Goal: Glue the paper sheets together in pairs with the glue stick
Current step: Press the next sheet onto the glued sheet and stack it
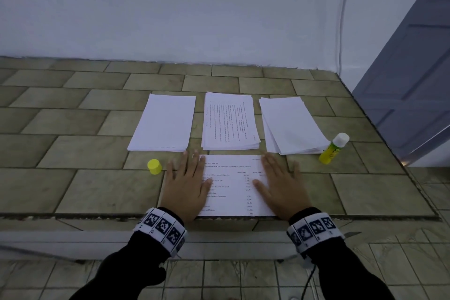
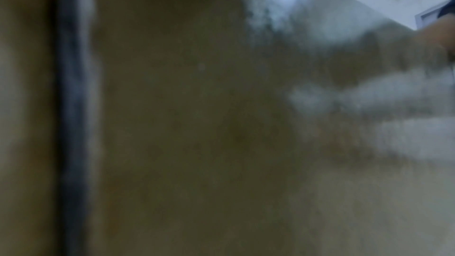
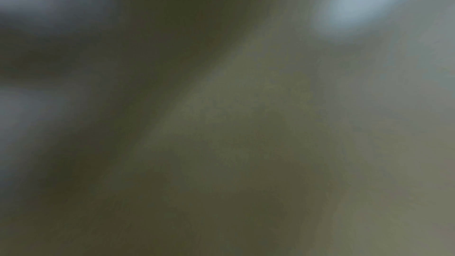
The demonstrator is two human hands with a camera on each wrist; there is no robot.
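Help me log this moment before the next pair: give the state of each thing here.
Glue stick: uncapped, tilted against the right pile.
Yellow cap: off, standing on the tiles.
Printed sheet: flat, pressed by both hands.
Left hand: open, flat.
Right hand: open, flat.
Three paper piles: lying flat.

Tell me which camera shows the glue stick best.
The head view: the glue stick lies uncapped beside the right paper pile. Both wrist views are blurred and show nothing of it.
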